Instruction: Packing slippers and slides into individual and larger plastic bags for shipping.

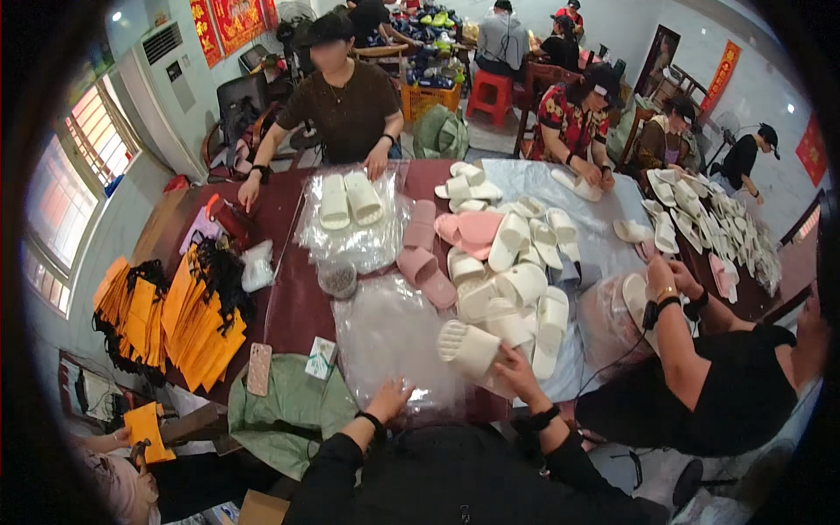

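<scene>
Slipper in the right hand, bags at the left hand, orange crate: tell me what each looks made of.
Slipper: probably moulded foam, perhaps rubber, matte; thick, one-piece look with bumps. Bags: likely thin plastic film, glossy; clear, with bright creases. Crate: probably hard plastic, finish unclear; rigid sides with openings.

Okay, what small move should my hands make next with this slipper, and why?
Perhaps lower the cream slipper onto the clear plastic bags: your right hand holds it beside them, your left hand is at their near edge, and opposite you a slipper pair lies on similar bags.
</scene>
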`<state>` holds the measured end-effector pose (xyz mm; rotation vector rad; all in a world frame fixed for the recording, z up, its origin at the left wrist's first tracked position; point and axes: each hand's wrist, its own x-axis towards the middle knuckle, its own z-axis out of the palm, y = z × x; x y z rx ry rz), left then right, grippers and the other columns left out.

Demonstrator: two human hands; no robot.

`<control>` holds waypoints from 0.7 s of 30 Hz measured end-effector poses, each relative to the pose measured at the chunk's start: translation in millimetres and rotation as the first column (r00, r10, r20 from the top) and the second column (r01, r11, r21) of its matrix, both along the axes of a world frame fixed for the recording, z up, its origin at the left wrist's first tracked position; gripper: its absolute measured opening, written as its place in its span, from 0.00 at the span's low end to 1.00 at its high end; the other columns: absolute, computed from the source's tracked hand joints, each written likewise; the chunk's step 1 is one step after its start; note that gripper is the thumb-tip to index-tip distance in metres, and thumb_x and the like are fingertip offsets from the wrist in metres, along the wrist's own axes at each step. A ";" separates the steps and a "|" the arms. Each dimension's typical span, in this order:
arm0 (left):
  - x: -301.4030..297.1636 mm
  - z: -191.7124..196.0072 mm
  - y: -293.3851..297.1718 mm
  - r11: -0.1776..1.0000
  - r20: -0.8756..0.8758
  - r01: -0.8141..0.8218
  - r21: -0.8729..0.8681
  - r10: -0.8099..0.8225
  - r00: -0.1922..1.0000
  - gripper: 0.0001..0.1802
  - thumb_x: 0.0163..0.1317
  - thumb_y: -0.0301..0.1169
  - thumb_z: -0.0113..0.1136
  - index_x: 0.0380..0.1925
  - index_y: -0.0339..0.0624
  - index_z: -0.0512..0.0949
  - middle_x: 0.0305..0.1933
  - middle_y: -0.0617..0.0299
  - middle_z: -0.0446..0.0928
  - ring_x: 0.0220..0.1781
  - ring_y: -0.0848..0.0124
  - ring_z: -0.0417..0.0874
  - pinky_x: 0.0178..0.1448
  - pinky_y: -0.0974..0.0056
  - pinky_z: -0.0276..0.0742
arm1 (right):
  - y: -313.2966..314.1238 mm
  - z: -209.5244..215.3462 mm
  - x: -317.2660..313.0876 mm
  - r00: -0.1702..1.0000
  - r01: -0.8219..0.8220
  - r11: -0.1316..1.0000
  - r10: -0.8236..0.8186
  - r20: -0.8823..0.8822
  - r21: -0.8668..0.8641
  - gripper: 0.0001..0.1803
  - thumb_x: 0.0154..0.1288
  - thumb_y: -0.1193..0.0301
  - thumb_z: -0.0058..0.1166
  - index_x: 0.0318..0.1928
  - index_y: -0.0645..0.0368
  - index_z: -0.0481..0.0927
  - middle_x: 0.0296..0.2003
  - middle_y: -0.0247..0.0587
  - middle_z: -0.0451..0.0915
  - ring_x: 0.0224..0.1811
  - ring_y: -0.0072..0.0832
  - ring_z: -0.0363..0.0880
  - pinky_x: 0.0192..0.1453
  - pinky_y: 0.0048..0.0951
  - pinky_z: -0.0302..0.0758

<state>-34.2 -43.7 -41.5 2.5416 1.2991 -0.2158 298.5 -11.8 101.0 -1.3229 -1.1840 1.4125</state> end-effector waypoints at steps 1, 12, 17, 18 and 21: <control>-5.8 -8.1 -4.7 0.991 0.021 0.080 0.106 -0.082 0.996 0.29 0.58 0.35 0.48 0.61 0.54 0.58 0.63 0.42 0.56 0.58 0.42 0.63 0.60 0.46 0.61 | -9.6 -14.2 -13.7 0.997 -0.051 0.992 0.044 -0.064 -0.112 0.32 0.55 0.74 0.54 0.61 0.63 0.61 0.55 0.42 0.65 0.56 0.31 0.64 0.57 0.28 0.64; -20.6 28.9 -24.4 0.998 -0.117 -0.061 -0.015 0.059 0.991 0.23 0.57 0.36 0.48 0.55 0.52 0.66 0.63 0.48 0.58 0.62 0.47 0.59 0.58 0.44 0.59 | -23.7 -106.9 -116.3 0.512 -0.379 0.925 0.209 0.833 0.001 0.25 0.46 0.61 0.59 0.48 0.49 0.76 0.42 0.51 0.69 0.50 0.47 0.66 0.55 0.41 0.64; -22.3 38.5 -19.4 0.996 0.108 -0.047 -0.075 0.055 0.993 0.24 0.60 0.38 0.44 0.58 0.59 0.64 0.66 0.48 0.53 0.66 0.46 0.52 0.63 0.39 0.49 | 0.4 -126.6 -95.6 0.823 -0.260 0.944 0.326 0.465 -0.202 0.25 0.49 0.62 0.56 0.50 0.57 0.74 0.46 0.54 0.72 0.49 0.46 0.71 0.54 0.37 0.66; -45.1 30.5 -32.5 0.990 0.093 -0.109 -0.088 0.117 0.989 0.24 0.60 0.38 0.44 0.58 0.59 0.64 0.66 0.48 0.53 0.66 0.46 0.52 0.63 0.39 0.49 | -9.3 -82.2 -127.7 0.900 -0.281 0.926 0.345 0.267 -0.252 0.27 0.49 0.65 0.56 0.51 0.62 0.71 0.45 0.53 0.75 0.49 0.38 0.73 0.52 0.30 0.67; -51.6 39.7 -22.9 0.972 -0.071 -0.221 0.076 0.227 0.971 0.24 0.61 0.38 0.41 0.59 0.64 0.61 0.66 0.49 0.53 0.66 0.44 0.52 0.63 0.38 0.48 | -22.7 -70.0 -111.4 0.875 -0.248 0.969 0.228 0.427 -0.009 0.32 0.50 0.65 0.58 0.56 0.63 0.67 0.47 0.56 0.72 0.51 0.38 0.70 0.54 0.31 0.65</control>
